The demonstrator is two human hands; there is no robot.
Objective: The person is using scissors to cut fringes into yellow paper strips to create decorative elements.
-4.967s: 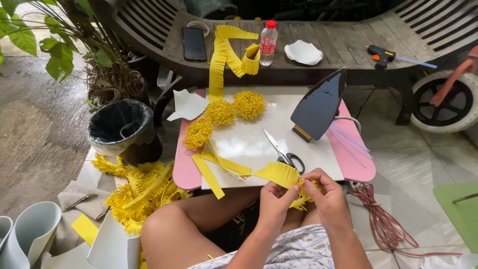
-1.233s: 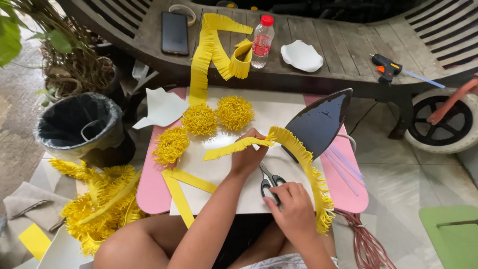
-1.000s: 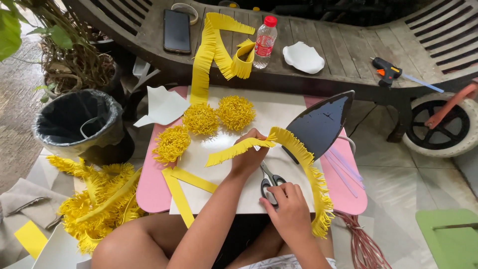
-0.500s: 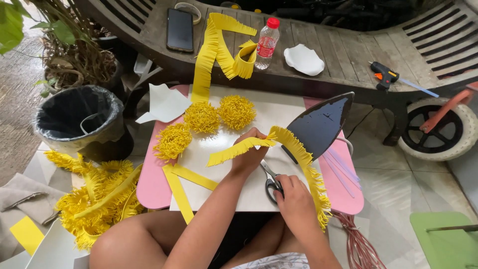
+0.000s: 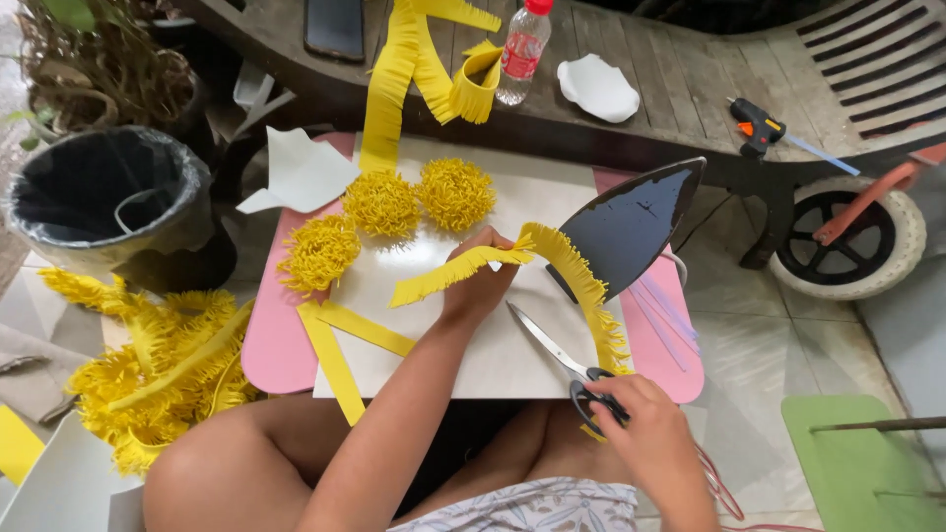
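Fingers of the left hand pinched a long yellow fringed strip near its bend. One end of the strip stuck out to the left over the white board. The other end curved down toward the right hand. Little cuts ran all along one edge of the strip, like a comb. It was bright yellow and looked soft.

Right hand fingers were tucked through the handles of the scissors. The silver blades were closed and pointed up at the left hand, lying just over the board.

Three fluffy yellow pom-pom balls sat on the far part of the board. Two flat yellow strips lay at its left corner. The board rested on a pink worktop. A dark iron stood on its end, just beside the strip.

On the floor to the left lay a big heap of yellow fringe and a black bin. Behind was a wooden bench. It held a plastic bottle, a phone, a white dish, a glue gun and more yellow fringe. A small wheel showed on the right, and a green mat lay near it.
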